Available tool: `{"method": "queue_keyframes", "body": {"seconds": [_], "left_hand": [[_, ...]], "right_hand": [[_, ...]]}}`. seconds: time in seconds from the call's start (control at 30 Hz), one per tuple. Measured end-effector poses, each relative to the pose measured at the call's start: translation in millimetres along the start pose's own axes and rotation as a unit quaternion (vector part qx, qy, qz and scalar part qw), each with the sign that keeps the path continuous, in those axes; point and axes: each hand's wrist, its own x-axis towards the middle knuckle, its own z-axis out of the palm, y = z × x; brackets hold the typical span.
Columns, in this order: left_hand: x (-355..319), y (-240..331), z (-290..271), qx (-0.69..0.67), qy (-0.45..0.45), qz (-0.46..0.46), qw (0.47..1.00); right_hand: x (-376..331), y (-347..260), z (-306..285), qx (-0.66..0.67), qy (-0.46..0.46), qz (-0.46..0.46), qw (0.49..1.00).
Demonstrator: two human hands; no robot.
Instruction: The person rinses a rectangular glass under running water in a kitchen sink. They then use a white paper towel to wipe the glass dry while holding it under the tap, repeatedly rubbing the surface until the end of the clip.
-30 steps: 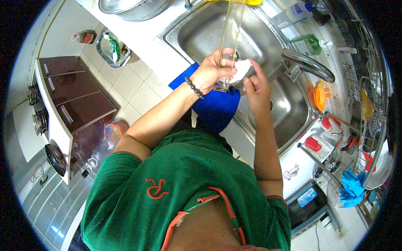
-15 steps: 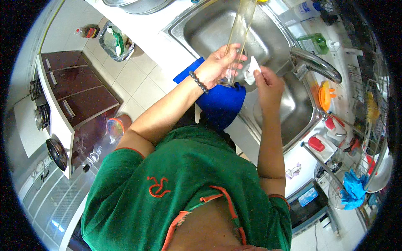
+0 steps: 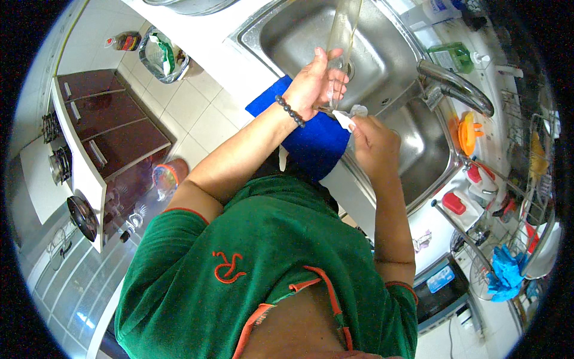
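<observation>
My left hand (image 3: 312, 85) is wrapped round a long, see-through vessel (image 3: 345, 29), tall and narrow like a vase, held slanting over the sink (image 3: 284, 39). Its far end runs out of the top of the picture. In my right hand (image 3: 376, 143) a white wad, paper or cloth (image 3: 343, 120), is pinched between thumb and fingers. The wad is at the near end of the vessel; whether it touches cannot be made out. Below both hands a blue cloth (image 3: 314, 149) hangs at the sink's front edge.
A chrome tap (image 3: 457, 90) reaches over the double sink from the right. Behind it stand a green soap bottle (image 3: 451, 58) and an orange plastic item (image 3: 468, 133). A wire rack (image 3: 532, 197) holds blue gloves (image 3: 505, 272). A lined bin (image 3: 162, 57) stands on the floor at left.
My right hand has moved left and a little nearer to me, bringing the white wad to the vessel's near end. My left hand and the vessel have shifted and turned slightly.
</observation>
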Motion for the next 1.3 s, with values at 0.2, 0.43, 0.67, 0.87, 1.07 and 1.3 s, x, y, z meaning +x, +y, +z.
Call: {"method": "queue_keyframes", "body": {"seconds": [0.2,0.43,0.67,0.87,1.07,1.3], "left_hand": [[3,-4,5,-0.012,0.022,-0.032,0.999],[3,-5,3,0.015,0.06,-0.068,0.996],[4,-9,8,-0.062,0.065,-0.117,0.989],[3,-2,8,-0.051,0.074,-0.089,0.992],[6,-9,3,-0.003,0.063,-0.086,0.994],[-1,0,18,-0.005,0.058,-0.091,0.994]], "right_hand": [[0,5,2,-0.191,-0.01,-0.088,0.978],[2,9,-2,-0.256,0.014,-0.255,0.932],[-3,17,-6,-0.248,0.008,-0.255,0.935],[-2,6,1,-0.197,0.011,-0.164,0.967],[1,12,1,-0.174,0.025,-0.223,0.959],[-2,14,5,-0.081,-0.031,-0.074,0.993]]}}
